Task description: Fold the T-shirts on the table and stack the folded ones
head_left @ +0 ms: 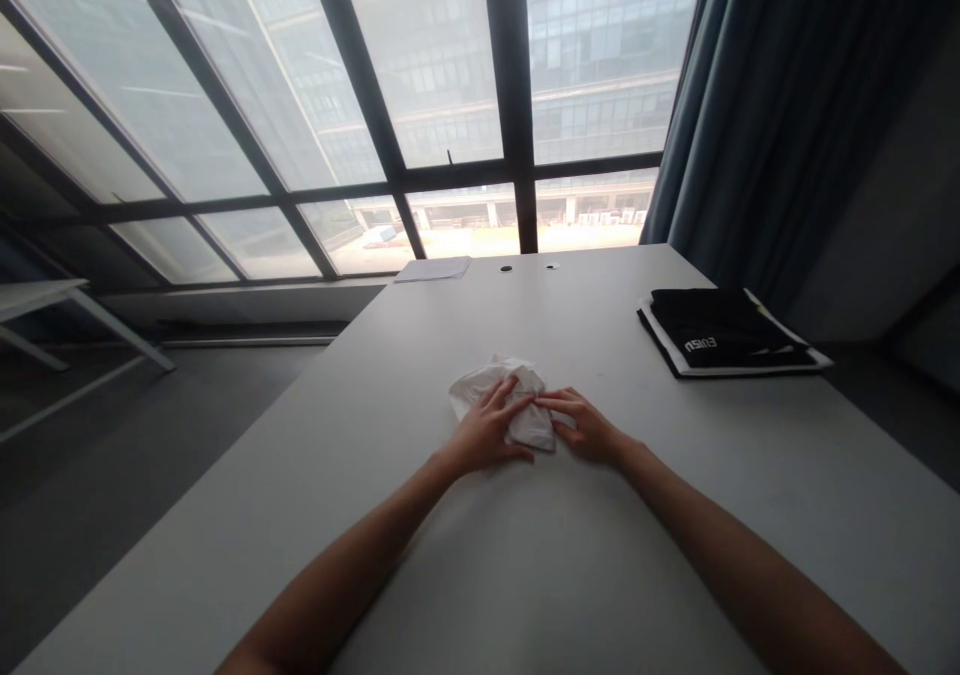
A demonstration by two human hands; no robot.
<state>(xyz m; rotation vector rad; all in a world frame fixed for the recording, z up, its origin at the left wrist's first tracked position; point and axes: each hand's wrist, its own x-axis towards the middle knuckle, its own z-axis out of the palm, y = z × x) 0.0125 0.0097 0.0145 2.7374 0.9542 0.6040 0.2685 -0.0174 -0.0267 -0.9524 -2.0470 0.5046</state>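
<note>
A crumpled white bundle (534, 427), cloth or thin plastic, lies on the white table in front of me. I cannot tell which material it is. My left hand (486, 429) rests flat on top of it, fingers spread and thumb out toward the near edge. At the right side of the bundle, my right hand (586, 427) touches it with outstretched fingertips. Its thumb stands apart from the index finger, by the bundle's right edge. Part of the bundle is hidden under my left hand.
A folded stack of black and white clothing (724, 333) with white lettering sits at the table's right. White sheets (433, 269) lie at the far left corner of the table (360, 555). Beyond are windows, a dark blue curtain (712, 125) and another table (45, 300).
</note>
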